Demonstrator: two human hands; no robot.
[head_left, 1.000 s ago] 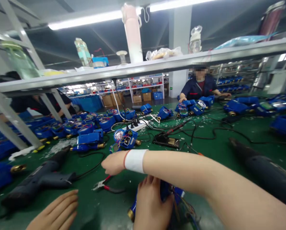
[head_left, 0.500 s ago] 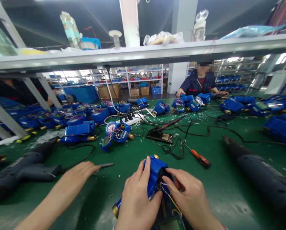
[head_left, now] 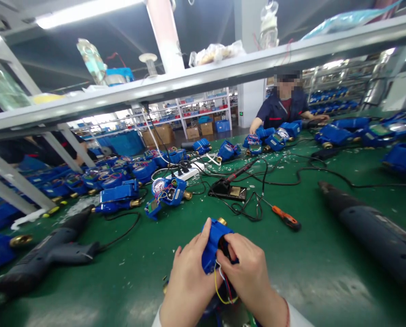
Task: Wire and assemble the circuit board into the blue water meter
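My left hand (head_left: 189,279) grips a blue meter housing (head_left: 212,240) from the left, thumb up along its side. A brass fitting shows at the housing's top. My right hand (head_left: 252,272) closes on the housing's right, open side, fingers curled at the opening. Yellow, red and white wires (head_left: 222,284) hang out of it between my hands. The housing is held just above the green table (head_left: 148,290), near its front edge.
A dark heat gun (head_left: 369,231) lies at the right and a dark power tool (head_left: 49,254) at the left. Ahead lie an orange screwdriver (head_left: 286,220), a soldering stand (head_left: 228,190), an opened blue meter (head_left: 165,193) and tangled cables. A co-worker (head_left: 284,111) sits across the table.
Another arm that reached over the table to the pliers at the left has gone from view, pliers too. My two hands have closed on the blue housing and raised it.
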